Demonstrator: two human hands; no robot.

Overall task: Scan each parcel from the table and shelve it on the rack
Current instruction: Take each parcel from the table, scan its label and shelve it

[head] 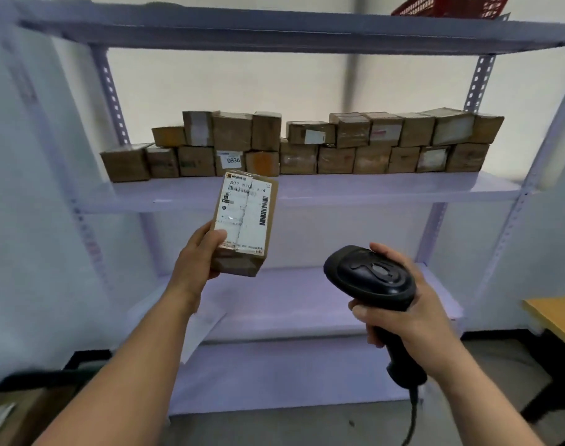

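Note:
My left hand (199, 255) grips a small cardboard parcel (246, 220) upright in front of the rack, its white shipping label with barcodes facing me. My right hand (403, 304) holds a black barcode scanner (369, 276) by its handle, the head pointing up and left, to the right of and below the parcel. The pale rack (355, 189) stands straight ahead. On its middle shelf, several cardboard parcels (300, 146) are stacked in two rows along the back.
A red basket (451, 4) sits on the rack's top shelf at the right. The lower shelves (291, 304) hold nothing I can see. A wooden table corner (554, 313) shows at the right edge. A cardboard box (14, 416) lies at the bottom left.

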